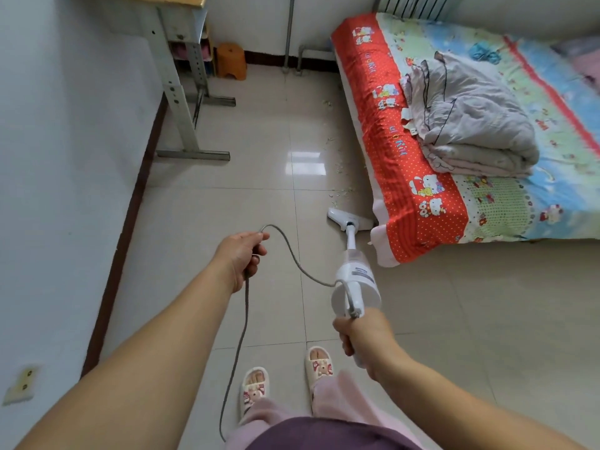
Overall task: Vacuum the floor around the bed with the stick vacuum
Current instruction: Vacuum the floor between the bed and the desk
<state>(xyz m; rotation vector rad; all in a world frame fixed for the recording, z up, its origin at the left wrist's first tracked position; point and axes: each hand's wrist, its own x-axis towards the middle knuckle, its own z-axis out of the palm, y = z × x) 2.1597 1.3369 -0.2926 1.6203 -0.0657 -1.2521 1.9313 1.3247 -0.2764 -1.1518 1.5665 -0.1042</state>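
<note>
Wall socket [20, 384]: low on the white wall at far left, just above the dark skirting.
Bench [181, 76]: metal-legged, wooden top, against the left wall at the top of the view; its feet rest on the tiled floor [227, 206].
Stool [231, 60]: orange, beside the bench near the back wall.
Left hand [242, 254]: fingers curled round the grey power cord [242, 336], holding up a loop of it; the cord drops past the slippers [289, 375] and also arcs right to the vacuum body.
Debris [341, 190]: small pale scraps scattered on the tiles along the bed's near side.
Stick vacuum [355, 280]: white, tilted forward; its floor head sits on the tiles just beside the bed's corner, next to the scraps.
Right hand [360, 336]: wrapped tightly round the vacuum's handle.
Bed [406, 177]: at right, with a red dotted cartoon-print edge and a pastel patterned sheet.
Quilt [470, 125]: grey, folded, lying on the bed near its edge.
Radiator [415, 4]: white, behind the bed's head.
</note>
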